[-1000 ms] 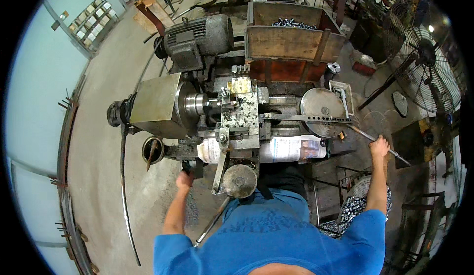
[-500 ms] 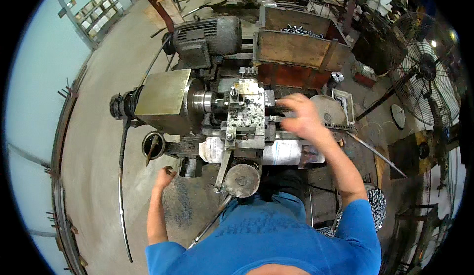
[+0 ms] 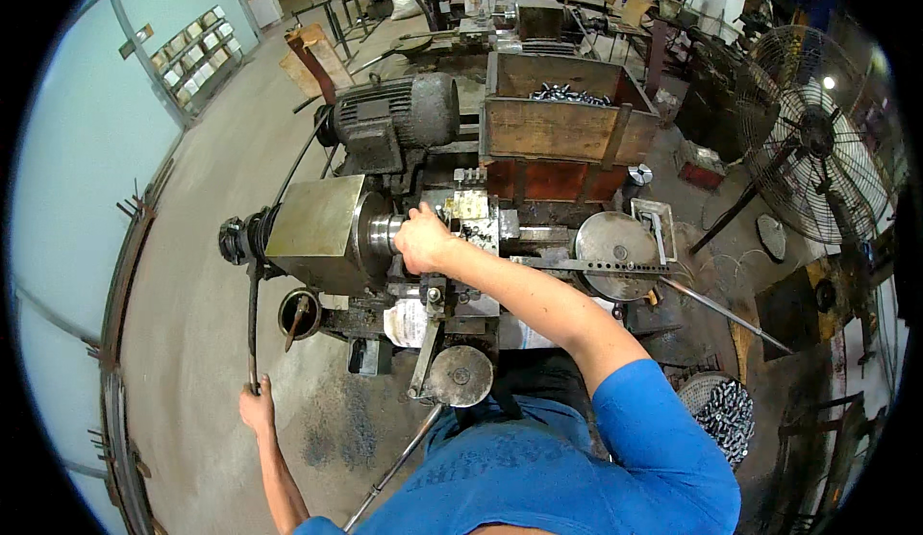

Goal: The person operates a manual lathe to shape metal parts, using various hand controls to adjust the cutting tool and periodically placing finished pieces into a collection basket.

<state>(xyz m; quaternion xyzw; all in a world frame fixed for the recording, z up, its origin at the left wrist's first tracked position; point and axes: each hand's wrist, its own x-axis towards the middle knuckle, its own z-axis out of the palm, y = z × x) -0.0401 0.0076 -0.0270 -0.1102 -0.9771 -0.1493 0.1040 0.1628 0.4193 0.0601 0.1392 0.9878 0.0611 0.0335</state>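
A small lathe stands before me, its headstock [image 3: 312, 218] under a flat metal cover. My left hand [image 3: 257, 410] is closed round the lower end of a long metal lever [image 3: 253, 333] that hangs from the spindle's left end. My right hand [image 3: 423, 239] reaches across the tool slide [image 3: 476, 234] to the shiny spindle nose [image 3: 383, 233]. Its fingers are curled together there; whatever they hold is hidden behind the hand. Nearer to me are a round metal disc [image 3: 460, 376] and a flat metal handle bar [image 3: 423, 357].
Behind the lathe are a dark motor [image 3: 394, 117] and a wooden crate [image 3: 548, 131] of small metal parts. To the right stand a round plate [image 3: 615, 242], a large fan [image 3: 815, 136] and a basket [image 3: 687, 391] of metal pieces. A dark pot [image 3: 299, 313] sits at left.
My right hand has moved left from the right of the tool slide to the spindle nose. My left hand has moved down and left and taken hold of the lever. The view has shifted slightly.
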